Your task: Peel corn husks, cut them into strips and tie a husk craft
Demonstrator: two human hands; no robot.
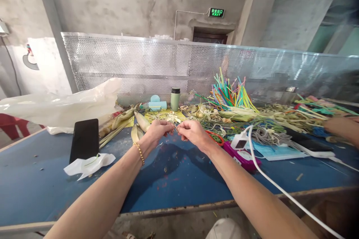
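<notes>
Above the middle of the blue table (112, 190), my left hand (159, 131) and my right hand (193, 132) are close together. Both are closed, thumbs and fingertips pinched. Whatever is between the fingertips is too small to make out; it may be a thin pale strand. Just left of my left hand lie pale corn husks (142, 121). Behind my hands spread dried husk pieces (200, 111) and yellow sheets (130, 121). Beside my right forearm sit a red loop (217, 139) and a purple box (243, 158).
A black phone (84, 140) and a white tissue (89, 165) lie left. A green bottle (175, 100) and colourful pipe cleaners (231, 93) stand behind, before a perforated metal screen (134, 59). A white cable (276, 190) crosses the right side. Another person's hand (340, 129) reaches in there.
</notes>
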